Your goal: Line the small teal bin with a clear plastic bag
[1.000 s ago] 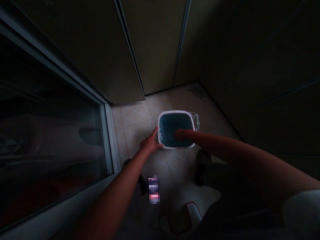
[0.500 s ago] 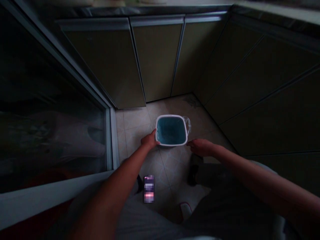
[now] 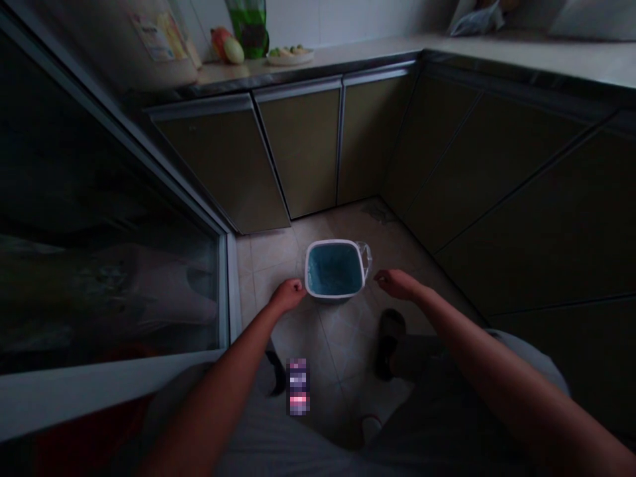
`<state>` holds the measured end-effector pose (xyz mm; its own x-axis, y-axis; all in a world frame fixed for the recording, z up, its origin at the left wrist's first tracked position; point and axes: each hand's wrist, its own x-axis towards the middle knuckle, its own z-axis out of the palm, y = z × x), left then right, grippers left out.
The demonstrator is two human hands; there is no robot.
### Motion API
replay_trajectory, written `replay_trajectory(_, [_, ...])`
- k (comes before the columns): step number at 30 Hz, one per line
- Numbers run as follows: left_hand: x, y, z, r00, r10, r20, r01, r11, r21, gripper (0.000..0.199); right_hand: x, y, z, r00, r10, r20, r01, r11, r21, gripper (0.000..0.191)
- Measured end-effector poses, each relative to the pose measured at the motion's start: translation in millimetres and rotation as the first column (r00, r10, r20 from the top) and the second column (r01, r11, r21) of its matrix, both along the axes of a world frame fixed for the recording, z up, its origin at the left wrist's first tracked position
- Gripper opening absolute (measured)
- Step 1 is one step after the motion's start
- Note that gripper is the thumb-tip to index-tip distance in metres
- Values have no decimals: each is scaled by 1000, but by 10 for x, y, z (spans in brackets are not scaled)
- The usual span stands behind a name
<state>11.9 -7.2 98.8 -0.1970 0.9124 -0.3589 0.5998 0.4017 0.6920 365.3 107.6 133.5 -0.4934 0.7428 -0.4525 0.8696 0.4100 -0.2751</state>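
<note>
On the tiled floor stands a bin [image 3: 335, 271] with a white rim and a blue-green inside, lined with a clear plastic bag [image 3: 367, 260] that sticks out in a loop at the right. Just left of the rim is my left hand [image 3: 289, 295], its fingers curled closed; whether it pinches the bag is too dark to tell. My right hand [image 3: 396, 283] is right of the bin, a small gap away from the bag loop, with its fingers drawn together. What it holds, if anything, is too small to make out.
Cabinets [image 3: 303, 146] line the back and right under a counter [image 3: 342, 52] bearing fruit [image 3: 233, 50], a plate [image 3: 291, 58] and a green container [image 3: 248, 26]. A glass door [image 3: 109, 218] is at the left. A blurred phone-like object [image 3: 298, 387] lies between my feet.
My left hand has let go of the bin's rim and moved slightly left and down. My right hand is a little farther from the bin. The view has tilted up, showing the counter top.
</note>
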Motion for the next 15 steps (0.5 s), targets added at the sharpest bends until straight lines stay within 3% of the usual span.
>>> replay_trajectory(5, [-160,54,-21,993,104,57,-97,990,-106,26,-81,55,-12,999,-18,29,18,1000,-2,37])
replay_trajectory(8, [-137,225,171,964,184,193,-160,978,-132,23,-197,98,141,997,-18,-73,21,999,50,38])
replay_trajectory(10, [-79,339,459,898,228,377,-245,969,-1,37,-269,114,334,968,-29,-251,60,992,115,46])
replay_trajectory(11, [-39,365,660,862,183,473,-273,954,128,51,-301,104,461,932,-34,-362,93,985,147,53])
replay_trajectory(13, [65,317,1162,828,7,560,-280,872,402,73,-360,27,772,818,-23,-574,170,964,204,70])
replay_trajectory(15, [203,147,1719,826,-156,543,-244,768,592,86,-431,-118,1111,686,17,-727,244,937,252,83])
